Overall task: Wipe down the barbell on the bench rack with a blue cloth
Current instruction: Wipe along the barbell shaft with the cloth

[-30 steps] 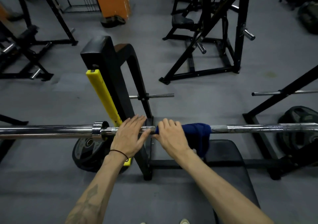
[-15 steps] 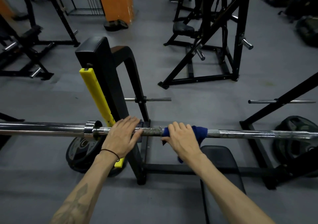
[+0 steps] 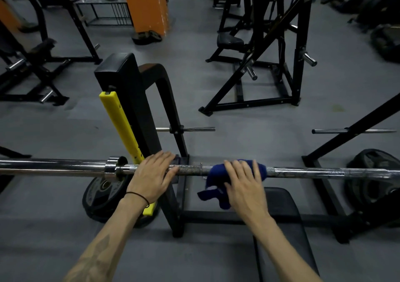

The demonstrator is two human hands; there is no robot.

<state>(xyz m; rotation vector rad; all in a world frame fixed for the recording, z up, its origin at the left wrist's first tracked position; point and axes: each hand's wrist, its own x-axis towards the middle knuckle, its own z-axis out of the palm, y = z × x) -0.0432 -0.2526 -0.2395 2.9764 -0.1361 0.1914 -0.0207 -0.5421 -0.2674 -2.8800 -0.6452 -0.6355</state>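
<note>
The barbell (image 3: pixel 303 172) lies level across the bench rack, running from the left edge of the view to the right edge, its chrome sleeve and collar (image 3: pixel 113 168) left of the rack upright and its darker knurled shaft in the middle. The blue cloth (image 3: pixel 216 180) is draped over the shaft just right of the upright, bunched on top of the bar with a loose end hanging below it. The right hand (image 3: pixel 244 186) lies palm down on the cloth, its fingers nearly straight and spread over the top of the bar, pressing the cloth to the shaft rather than wrapping it; whether the thumb hooks under the bar cannot be told. The left hand (image 3: pixel 151 179) rests flat on the bar just right of the collar, fingers straight and close together, thumb along the near side, gripping nothing; a thin black band (image 3: pixel 138 195) circles its wrist. Behind that hand stands the black rack upright (image 3: pixel 134 100) with a yellow guard strip (image 3: pixel 121 126) on its face. A weight plate (image 3: pixel 101 199) leans on the floor beneath the collar, and another (image 3: pixel 372 180) lies near the right edge. The black bench pad (image 3: pixel 285 227) sits below the right forearm. Further back on the grey floor stand other black frames and an orange pillar (image 3: pixel 147 4).
</note>
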